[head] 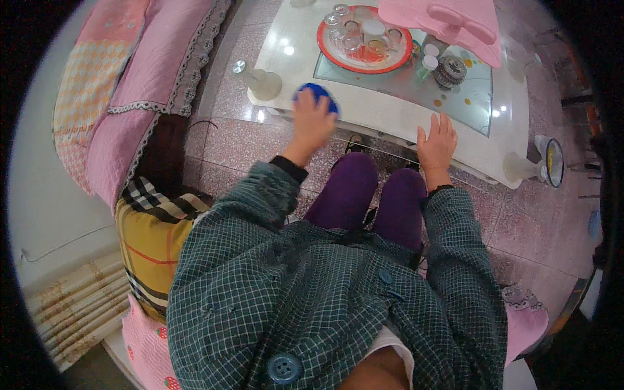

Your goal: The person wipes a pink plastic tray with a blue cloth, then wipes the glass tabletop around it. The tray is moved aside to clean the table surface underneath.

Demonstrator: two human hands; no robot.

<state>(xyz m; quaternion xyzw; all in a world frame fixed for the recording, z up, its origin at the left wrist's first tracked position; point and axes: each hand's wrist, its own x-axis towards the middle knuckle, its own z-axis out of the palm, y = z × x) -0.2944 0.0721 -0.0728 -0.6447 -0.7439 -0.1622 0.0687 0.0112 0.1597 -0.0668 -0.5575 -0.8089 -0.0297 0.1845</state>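
My left hand (314, 122) is spread over a bundled blue cloth (318, 88) and presses it on the near left edge of a white coffee table (385, 111). Blue fabric shows around the fingers; the palm side is hidden. My right hand (436, 148) lies at the table's front edge with its fingers apart, holding nothing. Farther in, a red-rimmed round tray (336, 62) bears several clear glasses (352, 44). Beside it, on the glass panel (468, 109), stand a small white-lidded jar (429, 63) and a dark ridged container (449, 72).
A pink cloth (395, 12) covers the table's far part. Pale posts (265, 84) stand at its corners. At left is a sofa under a pink quilted cover (161, 58), with a yellow plaid cushion (151, 239) nearer. A bin (554, 161) stands beyond the table's right end.
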